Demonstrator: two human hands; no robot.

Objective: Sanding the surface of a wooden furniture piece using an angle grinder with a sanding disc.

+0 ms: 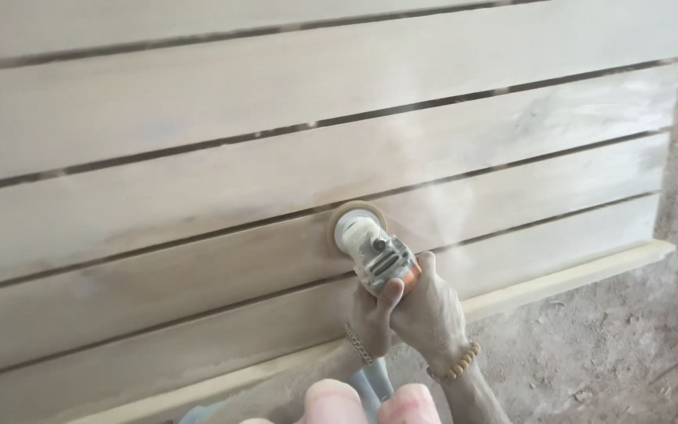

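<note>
Toes (370, 404) are showing lowest in view; both hands, left (370, 318) and right (433, 314), are gripping the sander (370, 243), its disc pressing the planks (198, 204); tilting risks gouging; dust is clouding sight.

Soft, even daylight lit the scene without hard shadows; drifting dust hazed the right side, and near toes (370, 403) were blurred.

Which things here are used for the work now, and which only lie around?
In use: grey handheld disc sander; pale wooden planks; left hand; right hand, both gripping the sander.
Lying about: narrow pale wooden strip; dusty dirt floor.
</note>
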